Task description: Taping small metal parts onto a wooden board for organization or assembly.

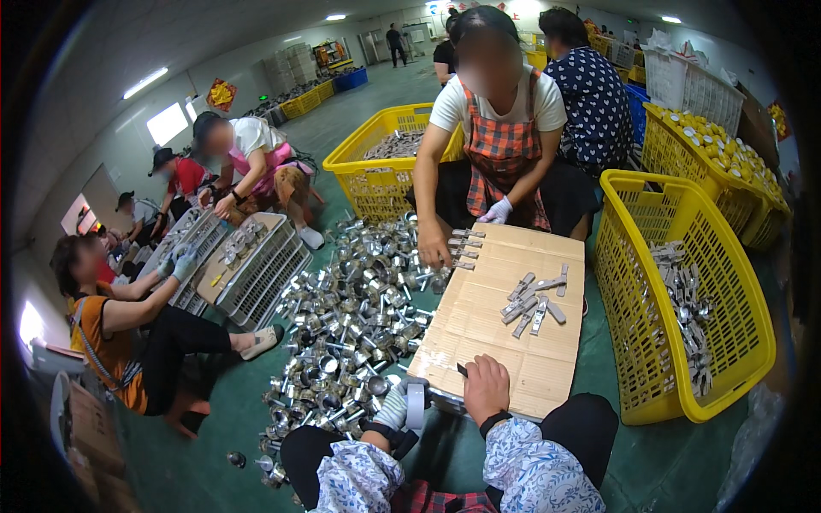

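Observation:
My left hand (392, 409), in a pale glove, is at the near edge of a pile of cup-shaped metal parts with stems (346, 325). Its fingers are curled beside a grey, round-edged piece (416, 404), whose kind I cannot make out. Bare, my right hand (487, 389) rests over the near edge of a cardboard-topped work surface (453, 342), fingers bent. A small dark flat piece (462, 370) sticks out at its fingertips. Farther up the cardboard lie several loose metal clips (534, 303). Along its far left edge is a row of clips (466, 243).
A co-worker in a checked apron (505, 128) sits opposite, one hand at the clip row. A yellow crate (633, 342) with metal clips stands on the right; another yellow crate (385, 188) stands behind the pile. People work at grey crates (261, 278) on the left.

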Motion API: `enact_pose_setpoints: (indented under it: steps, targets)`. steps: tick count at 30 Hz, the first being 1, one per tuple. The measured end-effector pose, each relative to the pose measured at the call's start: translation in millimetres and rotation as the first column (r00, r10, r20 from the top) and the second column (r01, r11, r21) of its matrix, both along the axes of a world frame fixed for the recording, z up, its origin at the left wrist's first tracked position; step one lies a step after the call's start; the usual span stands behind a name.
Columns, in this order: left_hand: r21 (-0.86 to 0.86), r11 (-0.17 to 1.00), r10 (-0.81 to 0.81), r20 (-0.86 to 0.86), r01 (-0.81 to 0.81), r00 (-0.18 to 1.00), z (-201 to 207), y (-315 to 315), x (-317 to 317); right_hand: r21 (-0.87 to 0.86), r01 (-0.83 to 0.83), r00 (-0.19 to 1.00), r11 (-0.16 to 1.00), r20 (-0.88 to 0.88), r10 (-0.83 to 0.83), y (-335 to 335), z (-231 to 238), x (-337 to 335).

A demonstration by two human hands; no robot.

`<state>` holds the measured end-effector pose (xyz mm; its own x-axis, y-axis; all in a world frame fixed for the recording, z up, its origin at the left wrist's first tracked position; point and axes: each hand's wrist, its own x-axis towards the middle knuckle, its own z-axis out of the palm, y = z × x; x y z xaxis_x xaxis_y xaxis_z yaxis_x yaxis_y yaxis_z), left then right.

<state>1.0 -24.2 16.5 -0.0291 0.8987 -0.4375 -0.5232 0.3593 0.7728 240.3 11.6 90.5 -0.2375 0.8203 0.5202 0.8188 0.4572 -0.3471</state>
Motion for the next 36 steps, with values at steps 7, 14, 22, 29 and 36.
enact_pose_setpoints:
  steps: [7, 14, 22, 29, 36]
  targets:
    - [0.018, 1.000, 0.002, -0.051, -0.001, 0.999, 9, -3, 7, 0.000, 0.006, 1.000, 1.000, 0.015, -0.006, 1, -2, 2]
    - [0.038, 0.999, -0.016, -0.004, 0.016, 1.000, -3, -2, -4, -0.008, 0.001, 1.000, 1.000, 0.016, -0.001, 0, 0, -3]
    - [0.009, 1.000, 0.009, -0.053, -0.009, 0.999, 2, -1, 4, -0.020, 0.012, 0.999, 1.000, 0.030, -0.011, 1, -3, 0]
    - [0.026, 1.000, -0.003, -0.068, 0.005, 0.998, 5, -2, 2, -0.012, 0.004, 1.000, 1.000, 0.017, -0.004, 0, -1, -1]
    - [0.038, 0.999, -0.004, -0.043, 0.006, 0.999, 4, -2, 3, -0.009, 0.012, 1.000, 1.000, 0.019, -0.012, 1, -1, -1]
